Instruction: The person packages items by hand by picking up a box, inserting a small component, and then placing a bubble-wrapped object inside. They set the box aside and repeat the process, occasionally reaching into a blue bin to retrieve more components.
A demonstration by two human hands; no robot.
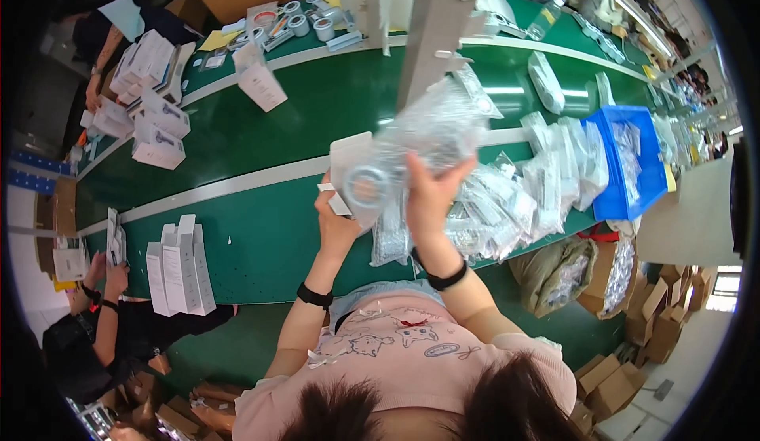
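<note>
Head view: R hand (430,197) was closed round the lower end of a clear bag (445,124), left of the blue bin (638,173). L hand (336,226), farther left of the bin, pinched a white box (351,156) by its lower part; bag overlapped box, couldn't tell if touching. Bag looked prob. light, slick & soft outside, w/ stiffer contents; best held thru the film on the firm part. Box seemed light, thin-walled, crushable: hold low by its sides. Post (440,29) stood beyond the bag; bagged pile (495,211) crowded btwn bag & bin. Open room: bare bench (261,231), far left of bin.
</note>
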